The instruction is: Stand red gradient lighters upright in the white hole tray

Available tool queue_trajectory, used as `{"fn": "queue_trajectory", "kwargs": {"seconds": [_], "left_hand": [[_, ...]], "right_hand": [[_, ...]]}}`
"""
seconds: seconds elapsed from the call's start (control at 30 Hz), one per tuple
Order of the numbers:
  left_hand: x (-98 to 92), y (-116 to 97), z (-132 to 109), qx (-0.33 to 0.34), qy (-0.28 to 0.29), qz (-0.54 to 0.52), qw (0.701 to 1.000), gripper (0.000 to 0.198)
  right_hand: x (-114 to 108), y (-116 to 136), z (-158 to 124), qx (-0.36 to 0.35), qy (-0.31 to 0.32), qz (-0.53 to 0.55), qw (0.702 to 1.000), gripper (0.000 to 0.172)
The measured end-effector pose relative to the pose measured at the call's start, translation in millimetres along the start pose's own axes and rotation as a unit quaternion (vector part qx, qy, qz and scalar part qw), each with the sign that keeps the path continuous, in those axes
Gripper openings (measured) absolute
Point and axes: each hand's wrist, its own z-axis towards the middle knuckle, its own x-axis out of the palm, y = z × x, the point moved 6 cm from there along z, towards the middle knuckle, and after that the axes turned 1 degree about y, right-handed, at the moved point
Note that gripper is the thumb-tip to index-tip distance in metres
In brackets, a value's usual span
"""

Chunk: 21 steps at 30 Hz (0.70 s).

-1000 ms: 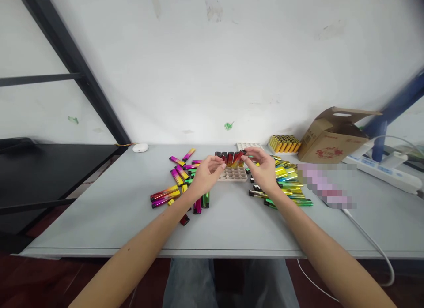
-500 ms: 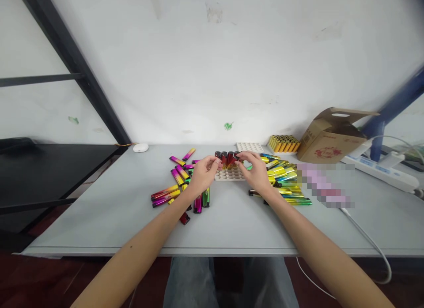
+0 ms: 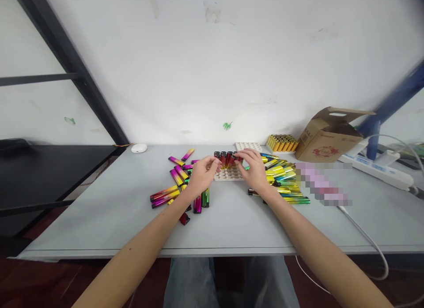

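Note:
A white tray with round holes (image 3: 229,174) lies on the grey table, with several red lighters (image 3: 223,159) upright in its back part. My left hand (image 3: 204,173) is at the tray's left side, thumb and fingers nearly together; whether something small is between them is hidden. Over the tray's right side, my right hand (image 3: 253,169) has its thumb and fingers curved round a red lighter at the end of the row. Loose purple, red and green lighters (image 3: 164,193) are spread left of my left hand. Yellow, blue and green ones (image 3: 281,175) lie heaped beyond my right hand.
A second holed tray (image 3: 248,146) lies by the wall. Beside it stands a tray packed with yellow lighters (image 3: 282,143), then an open cardboard box (image 3: 326,140). A power strip (image 3: 380,169) and white cable are at the right. A small white case (image 3: 139,148) sits back left.
The view has shifted slightly. My right hand's fingers have moved a little at the right end of the red row; my left hand stays nearly where it was.

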Motion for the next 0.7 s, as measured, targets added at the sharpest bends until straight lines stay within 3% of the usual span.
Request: {"fn": "queue_trajectory", "kwargs": {"seconds": [0.3,0.53,0.7], "left_hand": [[-3.3,-4.4,-0.2,0.032,-0.006,0.070,0.997,0.028],[-6.7,-31.1,-6.4,0.161,0.002,0.252,0.954,0.024],[-39.7,-45.8,-4.3,0.127,-0.010,0.257,0.958,0.027]], "right_hand": [[6.5,6.1,-1.9,-0.011,0.084,-0.055,0.995,0.041],[5.0,7.5,-3.8,0.006,0.086,-0.051,0.995,0.044],[6.0,8.6,-5.3,0.012,0.083,-0.056,0.995,0.044]]}}
